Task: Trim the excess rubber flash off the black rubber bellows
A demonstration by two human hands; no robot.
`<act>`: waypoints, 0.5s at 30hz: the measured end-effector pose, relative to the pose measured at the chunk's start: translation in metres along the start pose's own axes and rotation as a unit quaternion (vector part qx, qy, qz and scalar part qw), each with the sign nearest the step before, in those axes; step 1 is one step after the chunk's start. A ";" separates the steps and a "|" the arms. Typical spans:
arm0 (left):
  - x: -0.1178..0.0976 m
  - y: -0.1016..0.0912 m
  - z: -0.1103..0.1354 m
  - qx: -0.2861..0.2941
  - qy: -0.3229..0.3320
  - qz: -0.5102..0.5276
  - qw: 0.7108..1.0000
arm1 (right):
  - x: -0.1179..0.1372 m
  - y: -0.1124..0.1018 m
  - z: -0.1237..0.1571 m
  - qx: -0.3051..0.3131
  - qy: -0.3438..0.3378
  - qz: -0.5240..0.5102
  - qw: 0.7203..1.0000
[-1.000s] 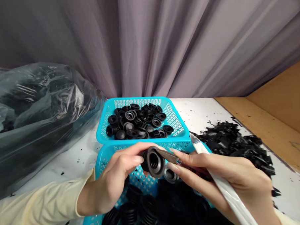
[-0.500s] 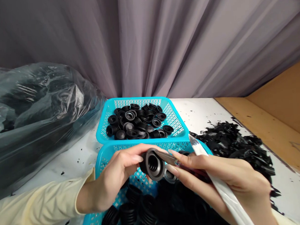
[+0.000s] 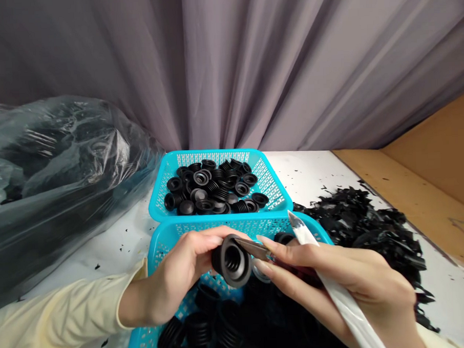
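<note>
My left hand [image 3: 182, 271] grips a black rubber bellows boot [image 3: 217, 259] by its side, its open flanged end facing me. My right hand [image 3: 348, 284] is closed around a pointed metal blade [image 3: 254, 248], its tip against the upper rim of the boot; its handle is mostly hidden by the fingers. A white-wrapped tool [image 3: 343, 295] with a sharp metal tip also lies across this hand, pointing up and away. Beneath both hands is the near blue basket [image 3: 158, 249], holding more black bellows boots [image 3: 198, 329], partly in dark shadow.
Behind it, touching, stands a second blue basket [image 3: 282, 195] of black boots. A pile of black rubber scraps [image 3: 367, 219] lies to the right, beside a cardboard box [image 3: 435, 160]. A clear plastic bag [image 3: 71, 191] of dark things fills the left. A grey curtain [image 3: 227, 66] hangs behind.
The boot has shifted slightly left and down and turned a little in my left hand. The blade tip and my right hand have moved slightly left and down with it.
</note>
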State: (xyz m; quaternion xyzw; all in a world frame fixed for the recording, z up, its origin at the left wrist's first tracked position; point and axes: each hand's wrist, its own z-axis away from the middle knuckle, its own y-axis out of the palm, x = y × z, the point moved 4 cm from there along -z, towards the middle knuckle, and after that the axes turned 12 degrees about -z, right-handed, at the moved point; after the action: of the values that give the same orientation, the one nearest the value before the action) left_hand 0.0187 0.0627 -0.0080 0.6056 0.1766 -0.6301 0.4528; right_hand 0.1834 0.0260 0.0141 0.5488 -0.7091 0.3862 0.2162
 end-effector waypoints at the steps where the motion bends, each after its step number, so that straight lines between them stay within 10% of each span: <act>1: 0.000 0.000 0.000 -0.002 -0.004 -0.002 1.000 | 0.000 0.001 0.000 0.001 -0.001 -0.002 1.000; 15: -0.003 -0.006 0.004 -0.015 0.041 -0.239 0.970 | -0.002 0.005 0.007 -0.004 -0.012 0.000 1.000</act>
State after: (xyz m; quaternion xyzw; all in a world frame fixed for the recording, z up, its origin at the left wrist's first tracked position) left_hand 0.0116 0.0639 -0.0061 0.5646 0.3436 -0.6920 0.2905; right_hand 0.1798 0.0224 0.0068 0.5525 -0.7131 0.3768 0.2104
